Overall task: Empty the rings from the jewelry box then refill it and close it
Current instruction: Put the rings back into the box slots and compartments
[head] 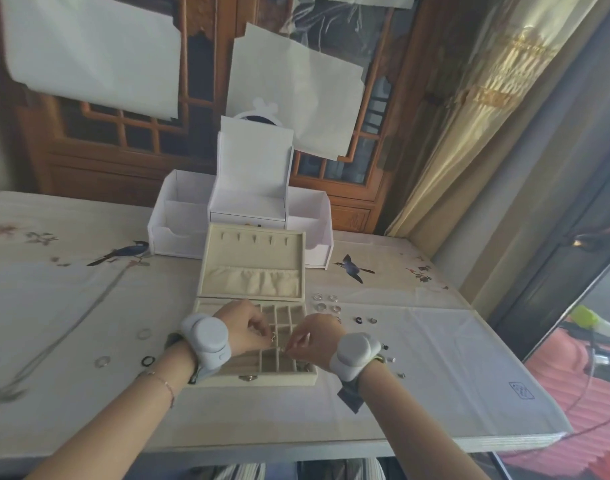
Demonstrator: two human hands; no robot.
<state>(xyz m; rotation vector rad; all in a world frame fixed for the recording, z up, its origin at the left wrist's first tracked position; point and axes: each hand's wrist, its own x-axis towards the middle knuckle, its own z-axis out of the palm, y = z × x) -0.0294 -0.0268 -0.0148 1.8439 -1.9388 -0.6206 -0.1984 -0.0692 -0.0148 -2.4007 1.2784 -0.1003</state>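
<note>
Your jewelry box (255, 377) sits at centre frame, near the table's front edge, lid (251, 265) propped upright at the back so the gridded tray stays fully exposed. Both hands work over that tray. Your left hand (243, 327) is curled, fingertips pinched on what looks like a small gold ring (273, 337) above the middle compartments. Your right hand (314, 336) is likewise pinched, on something small and pale at its fingertips; too small to identify with certainty.

Rings are laid out in loose groups on the cloth: clear ones (326, 303) just right of the lid, darker ones (358, 320) further right, three more (147, 360) left of the box. Judgement: spreading them flat and apart keeps each easy to pick up singly. Whether you are emptying or refilling cannot be told here.
</note>
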